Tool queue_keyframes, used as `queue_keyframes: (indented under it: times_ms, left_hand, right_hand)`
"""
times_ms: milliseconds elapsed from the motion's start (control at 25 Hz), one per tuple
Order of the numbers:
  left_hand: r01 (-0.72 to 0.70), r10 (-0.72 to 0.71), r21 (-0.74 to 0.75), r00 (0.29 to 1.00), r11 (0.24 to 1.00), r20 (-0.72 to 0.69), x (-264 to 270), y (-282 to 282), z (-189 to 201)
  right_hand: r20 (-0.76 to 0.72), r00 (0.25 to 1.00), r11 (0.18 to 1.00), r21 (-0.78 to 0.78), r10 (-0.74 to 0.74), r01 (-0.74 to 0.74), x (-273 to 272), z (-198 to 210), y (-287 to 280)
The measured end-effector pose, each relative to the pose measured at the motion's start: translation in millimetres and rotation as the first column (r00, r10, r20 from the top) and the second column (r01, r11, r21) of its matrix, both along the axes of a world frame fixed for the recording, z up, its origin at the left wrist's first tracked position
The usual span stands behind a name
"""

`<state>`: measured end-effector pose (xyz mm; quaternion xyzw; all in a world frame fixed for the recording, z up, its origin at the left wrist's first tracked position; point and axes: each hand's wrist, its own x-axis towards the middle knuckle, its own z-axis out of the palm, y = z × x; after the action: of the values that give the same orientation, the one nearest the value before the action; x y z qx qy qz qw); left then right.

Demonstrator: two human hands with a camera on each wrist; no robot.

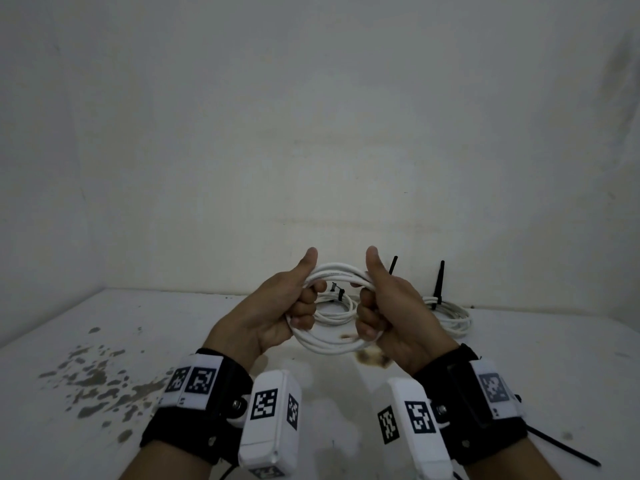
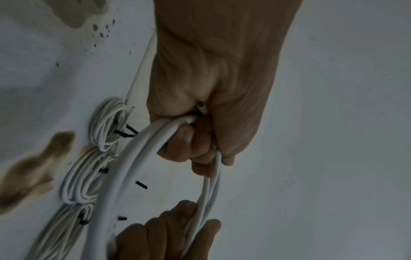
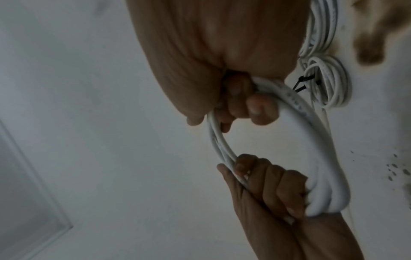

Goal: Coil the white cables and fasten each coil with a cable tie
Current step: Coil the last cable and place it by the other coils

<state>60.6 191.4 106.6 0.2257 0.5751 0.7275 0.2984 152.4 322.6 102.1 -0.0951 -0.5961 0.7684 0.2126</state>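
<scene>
A coil of white cable (image 1: 332, 342) hangs in the air between both hands, above the white table (image 1: 69, 393). My left hand (image 1: 294, 303) grips its left side with fingers curled round the strands and thumb up. My right hand (image 1: 375, 306) grips the right side the same way. In the left wrist view the coil (image 2: 115, 176) runs from my left hand (image 2: 189, 140) down to my right hand (image 2: 169, 228). The right wrist view shows the coil (image 3: 322, 140) between my right hand (image 3: 244, 105) and my left hand (image 3: 273, 186). No tie is on this coil.
Behind the hands lie tied white coils: one (image 1: 337, 308) in the middle and one (image 1: 450, 315) to the right, each with a black cable tie (image 1: 439, 284) sticking up. A loose black tie (image 1: 564, 448) lies at the lower right. Dark stains (image 1: 93, 379) mark the table's left part.
</scene>
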Motion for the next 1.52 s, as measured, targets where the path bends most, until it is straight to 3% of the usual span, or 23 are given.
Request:
queue_keyframes:
  times_ms: [280,480,680,840,1080,1240,1400,1520]
  left_hand:
    - [-0.004,0.001,0.082,0.999,0.997,0.034,-2,2,-3]
    - [0.01,-0.011,-0.02,0.999,1.0,-0.052,1,-2,1]
    - [0.07,-0.093,-0.14,0.982,0.988,-0.163,7,-2,-3]
    - [0.017,-0.019,-0.019,0.997,1.0,-0.081,10,9,-7]
    - [0.023,-0.025,0.06,0.999,0.998,0.028,13,20,-12]
    - [0.058,-0.061,-0.042,0.997,0.997,-0.053,19,27,-17]
    - [0.065,-0.074,-0.102,0.993,0.993,-0.091,29,38,-23]
    - [0.043,-0.048,-0.081,0.996,0.996,-0.071,33,51,-29]
  right_hand:
    - [-0.001,1.0,0.947,0.321,0.022,-0.02,2,-3,6]
    - [0.027,0.996,0.939,0.332,0.084,-0.088,2,-5,6]
    - [0.025,1.0,0.885,0.466,-0.013,0.0,3,-5,8]
    - [0.023,0.999,0.79,0.612,-0.042,0.02,9,-1,14]
    - [-0.052,0.992,0.729,0.673,-0.118,0.122,5,-16,18]
    - [0.066,0.992,0.776,0.629,-0.112,0.046,16,-19,33]
    - [0.167,0.947,0.742,0.663,-0.275,0.099,39,-17,71]
    - [0.399,0.847,0.659,0.748,-0.351,-0.079,67,-18,107]
